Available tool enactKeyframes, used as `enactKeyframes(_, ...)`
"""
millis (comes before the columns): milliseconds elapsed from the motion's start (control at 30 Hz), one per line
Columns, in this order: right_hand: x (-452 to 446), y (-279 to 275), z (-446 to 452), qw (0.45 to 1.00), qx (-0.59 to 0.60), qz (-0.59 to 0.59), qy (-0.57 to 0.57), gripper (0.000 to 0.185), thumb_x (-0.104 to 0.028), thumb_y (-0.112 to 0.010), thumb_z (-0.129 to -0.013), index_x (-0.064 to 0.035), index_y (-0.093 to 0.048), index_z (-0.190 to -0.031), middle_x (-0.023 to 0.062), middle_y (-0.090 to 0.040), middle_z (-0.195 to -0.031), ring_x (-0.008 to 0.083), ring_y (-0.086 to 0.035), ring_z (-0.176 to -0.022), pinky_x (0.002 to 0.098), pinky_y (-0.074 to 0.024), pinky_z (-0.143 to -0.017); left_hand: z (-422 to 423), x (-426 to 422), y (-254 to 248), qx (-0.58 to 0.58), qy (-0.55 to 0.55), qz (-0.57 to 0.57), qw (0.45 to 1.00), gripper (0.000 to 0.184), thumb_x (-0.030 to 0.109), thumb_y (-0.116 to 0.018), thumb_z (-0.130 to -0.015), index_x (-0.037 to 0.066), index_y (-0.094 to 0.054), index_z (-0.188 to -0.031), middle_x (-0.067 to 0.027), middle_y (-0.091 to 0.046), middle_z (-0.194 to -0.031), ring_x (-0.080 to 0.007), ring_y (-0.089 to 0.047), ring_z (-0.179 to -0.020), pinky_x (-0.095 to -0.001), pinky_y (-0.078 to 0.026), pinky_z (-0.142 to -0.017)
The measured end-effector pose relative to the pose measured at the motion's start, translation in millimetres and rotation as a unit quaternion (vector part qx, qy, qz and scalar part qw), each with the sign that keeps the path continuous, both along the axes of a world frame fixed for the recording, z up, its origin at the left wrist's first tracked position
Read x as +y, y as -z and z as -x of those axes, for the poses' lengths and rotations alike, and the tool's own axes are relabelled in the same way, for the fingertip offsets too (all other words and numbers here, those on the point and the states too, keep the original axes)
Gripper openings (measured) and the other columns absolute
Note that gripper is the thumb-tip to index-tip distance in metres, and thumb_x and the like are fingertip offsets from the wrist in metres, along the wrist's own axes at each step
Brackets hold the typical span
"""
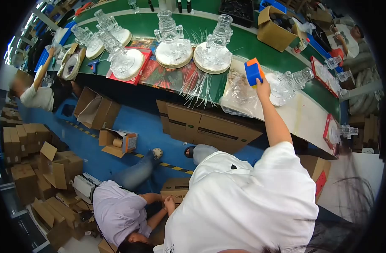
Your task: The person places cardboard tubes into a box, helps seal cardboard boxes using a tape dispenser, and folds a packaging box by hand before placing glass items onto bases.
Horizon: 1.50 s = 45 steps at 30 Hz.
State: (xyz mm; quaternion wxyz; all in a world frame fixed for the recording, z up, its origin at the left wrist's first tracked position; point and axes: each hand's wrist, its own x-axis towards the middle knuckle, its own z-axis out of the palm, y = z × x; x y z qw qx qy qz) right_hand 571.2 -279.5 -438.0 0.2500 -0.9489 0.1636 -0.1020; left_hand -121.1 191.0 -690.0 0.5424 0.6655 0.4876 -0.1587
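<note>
My right hand [262,87], with the arm stretched over the green bench, is closed around a blue-and-orange piece [253,72] whose exact kind I cannot make out. Just below it lies a clear plastic bag [239,96], and a clear glass vessel on a round white base [292,80] is to its right. What appears to be my left hand [170,205] is down by my side, fingers curled, close to a co-worker's hands and a cardboard box [175,185]. Whatever those fingers hold, if anything, is hidden.
Several clear glass vessels [170,36] on round white bases stand along the green bench [245,36]. Thin white strips [197,86] hang over its edge. A co-worker in a lilac shirt [117,206] bends at lower left. Cardboard boxes [28,139] crowd the left side.
</note>
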Motion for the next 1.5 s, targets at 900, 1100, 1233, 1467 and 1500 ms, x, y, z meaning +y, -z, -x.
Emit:
enactKeyframes(900,272,-172,209,0.516,0.385,-0.641,-0.419,0.038,-0.04,-0.049,-0.089,-0.003,-0.057,-0.09,0.0067,-0.061,-0.084,0.0141,-0.057,-0.074,0.028,-0.0461,-0.069,-267,-69,-476,-0.387,-0.206,0.19,0.878,0.039,0.037,-0.03,-0.1,0.004,-0.05,-0.102,-0.0074,-0.06,-0.09,-0.0163,-0.062,-0.074,-0.03,-0.051,-0.067)
enactKeyframes(1100,298,-172,224,0.465,0.337,-0.459,-0.678,0.034,-0.036,-0.052,-0.088,-0.0047,-0.05,-0.075,0.0002,-0.05,-0.073,0.0066,-0.044,-0.066,0.024,-0.0352,-0.058,-222,-80,-441,-0.394,-0.266,0.134,0.869,0.03,0.029,-0.037,-0.099,0.003,-0.053,-0.095,-0.0056,-0.06,-0.085,-0.0139,-0.061,-0.072,-0.0288,-0.051,-0.062)
enactKeyframes(1233,319,-178,251,0.424,0.349,-0.436,-0.713,0.036,-0.037,-0.054,-0.087,-0.0056,-0.045,-0.072,0.0007,-0.046,-0.071,0.0074,-0.041,-0.065,0.024,-0.0318,-0.057,-192,-85,-436,-0.388,-0.295,-0.001,0.873,0.023,0.019,-0.041,-0.097,0.002,-0.055,-0.09,-0.0048,-0.06,-0.078,-0.0128,-0.06,-0.067,-0.0274,-0.048,-0.057)
enactKeyframes(1467,351,-187,294,0.324,0.389,-0.398,-0.766,0.044,-0.046,-0.053,-0.084,-0.0066,-0.04,-0.07,0.0034,-0.044,-0.07,0.0114,-0.041,-0.067,0.0242,-0.0328,-0.06,-146,-105,-484,-0.249,-0.288,-0.328,0.865,0.015,0.01,-0.047,-0.095,-0.001,-0.052,-0.085,-0.0102,-0.057,-0.068,-0.0174,-0.056,-0.058,-0.03,-0.043,-0.053)
enactKeyframes(1500,355,-189,300,0.299,0.38,-0.408,-0.774,0.042,-0.044,-0.053,-0.085,-0.0059,-0.042,-0.071,0.0033,-0.045,-0.071,0.0114,-0.041,-0.068,0.0242,-0.0333,-0.061,-144,-109,-487,-0.251,-0.299,-0.357,0.848,0.014,0.01,-0.048,-0.094,-0.001,-0.052,-0.085,-0.0084,-0.055,-0.068,-0.0141,-0.053,-0.058,-0.0281,-0.041,-0.053)
